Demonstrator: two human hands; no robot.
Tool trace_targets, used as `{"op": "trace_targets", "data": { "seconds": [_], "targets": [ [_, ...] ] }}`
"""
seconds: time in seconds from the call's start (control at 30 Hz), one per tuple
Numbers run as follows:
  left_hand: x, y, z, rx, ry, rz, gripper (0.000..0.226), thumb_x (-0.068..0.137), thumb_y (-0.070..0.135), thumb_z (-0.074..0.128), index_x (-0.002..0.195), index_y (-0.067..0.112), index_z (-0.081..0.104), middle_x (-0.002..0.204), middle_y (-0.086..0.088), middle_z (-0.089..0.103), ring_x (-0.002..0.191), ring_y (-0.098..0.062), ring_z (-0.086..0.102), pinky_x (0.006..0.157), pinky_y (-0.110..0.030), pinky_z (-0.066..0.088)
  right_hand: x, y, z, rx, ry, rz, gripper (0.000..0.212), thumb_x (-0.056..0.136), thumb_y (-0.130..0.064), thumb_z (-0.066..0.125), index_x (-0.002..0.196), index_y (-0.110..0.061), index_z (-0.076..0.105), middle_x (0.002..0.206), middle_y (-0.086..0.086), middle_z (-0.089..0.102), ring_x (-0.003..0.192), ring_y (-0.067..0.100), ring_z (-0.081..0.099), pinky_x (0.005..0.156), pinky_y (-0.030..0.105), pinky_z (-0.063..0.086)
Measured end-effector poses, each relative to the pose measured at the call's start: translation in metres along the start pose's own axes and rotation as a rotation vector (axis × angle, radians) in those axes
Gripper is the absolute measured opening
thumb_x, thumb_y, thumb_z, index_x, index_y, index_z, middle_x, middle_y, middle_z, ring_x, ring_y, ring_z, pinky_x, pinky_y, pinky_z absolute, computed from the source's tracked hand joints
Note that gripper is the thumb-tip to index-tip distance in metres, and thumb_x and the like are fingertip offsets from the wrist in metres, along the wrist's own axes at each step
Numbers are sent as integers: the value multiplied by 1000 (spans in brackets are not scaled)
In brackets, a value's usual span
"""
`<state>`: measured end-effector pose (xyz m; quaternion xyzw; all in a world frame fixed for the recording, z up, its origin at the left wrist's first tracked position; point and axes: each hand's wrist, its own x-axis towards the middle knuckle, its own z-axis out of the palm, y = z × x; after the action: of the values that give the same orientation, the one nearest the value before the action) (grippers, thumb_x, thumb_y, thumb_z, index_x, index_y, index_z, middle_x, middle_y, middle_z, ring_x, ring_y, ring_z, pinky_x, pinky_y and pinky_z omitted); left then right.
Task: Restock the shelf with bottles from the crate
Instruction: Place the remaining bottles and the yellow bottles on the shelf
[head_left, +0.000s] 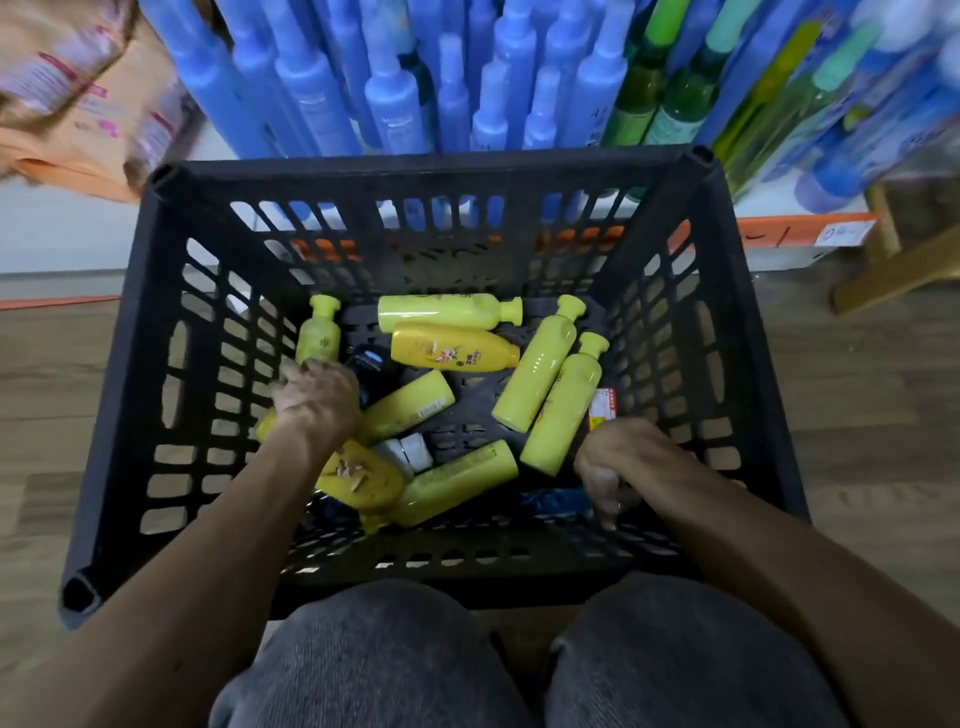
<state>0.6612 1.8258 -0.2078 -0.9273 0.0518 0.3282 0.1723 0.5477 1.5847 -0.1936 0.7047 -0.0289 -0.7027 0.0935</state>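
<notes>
A black slatted crate (171, 364) stands on the floor in front of my knees. Several yellow bottles lie loose in its bottom, among them a pair side by side (540, 384) on the right and a flat one with a flower print (452, 351). My left hand (317, 400) is down in the crate's left side. Its fingertips lie over the lower end of a small yellow-green bottle (319, 332); whether they close round it is hidden. My right hand (605, 462) hangs in the crate's right front corner, fingers loosely curled downward, holding nothing, just above a blue item (553, 501).
Behind the crate, a low shelf (779, 234) holds tightly packed blue bottles (389, 93) and green bottles (670, 109) to their right. Orange-and-pink packages (78, 93) lie at the far left. A wooden frame (893, 270) stands at the right. The floor is wood-patterned.
</notes>
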Motion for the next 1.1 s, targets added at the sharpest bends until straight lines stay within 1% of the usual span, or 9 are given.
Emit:
{"op": "trace_targets", "data": {
  "seconds": [0.2,0.3,0.4,0.47,0.6,0.77,0.97,1.03,1.1],
  "targets": [
    [2,-7,0,-104,-88,-1,76,76,35,73,131,1,32,123,-18,46,113,-35,52,92,-43,48,-4,7,-4,154,55,39,28,93,-30,64,76,-10,54,80,4,49,97,17,50,89,26,43],
    [-8,-9,-16,-118,-61,-10,69,74,38,74,123,6,37,120,-17,47,113,-36,48,90,-46,48,-29,15,-10,199,80,-21,30,89,-35,65,103,-8,64,93,6,59,84,21,56,67,28,45],
    [-41,-11,-53,-118,0,-15,70,78,41,71,129,7,38,126,-16,48,116,-35,46,90,-44,46,-68,20,-19,230,339,-72,20,79,-25,71,79,-10,58,78,3,54,73,23,55,58,22,42],
    [-72,-13,-87,-185,32,17,77,77,49,69,133,6,38,131,-15,50,121,-33,48,94,-39,44,-109,22,-23,225,471,-76,22,82,-27,73,81,-10,59,83,1,57,86,25,59,66,26,43],
    [-159,-31,-170,-455,-9,21,74,67,60,72,118,9,56,122,-11,59,116,-29,57,91,-34,46,-217,39,-15,282,730,-54,15,90,-22,65,105,-19,65,114,3,66,111,23,62,83,29,45],
    [-293,-62,-291,-664,-49,48,45,77,48,68,105,14,63,102,-7,58,111,-28,60,82,-28,45,-396,73,0,380,922,-21,26,92,-21,60,115,-13,65,123,8,65,121,27,57,92,33,43],
    [-446,-109,-466,-662,-13,154,54,68,37,77,111,8,60,109,-7,64,102,-27,64,86,-35,53,-640,125,0,381,977,-27,2,91,-15,62,90,-14,62,109,7,68,101,27,64,80,34,46],
    [-493,-124,-529,-653,58,190,54,67,34,80,111,10,61,110,-8,65,101,-25,64,86,-36,53,-717,146,-1,367,992,-14,20,92,-15,60,74,-12,53,102,9,67,95,26,63,74,32,42],
    [-534,-134,-590,-639,138,216,51,68,32,80,107,9,58,111,-9,64,102,-26,63,84,-33,52,-785,171,-2,351,1027,-15,14,93,-16,60,81,-12,54,110,10,67,103,27,64,73,31,39]
  ]
}}
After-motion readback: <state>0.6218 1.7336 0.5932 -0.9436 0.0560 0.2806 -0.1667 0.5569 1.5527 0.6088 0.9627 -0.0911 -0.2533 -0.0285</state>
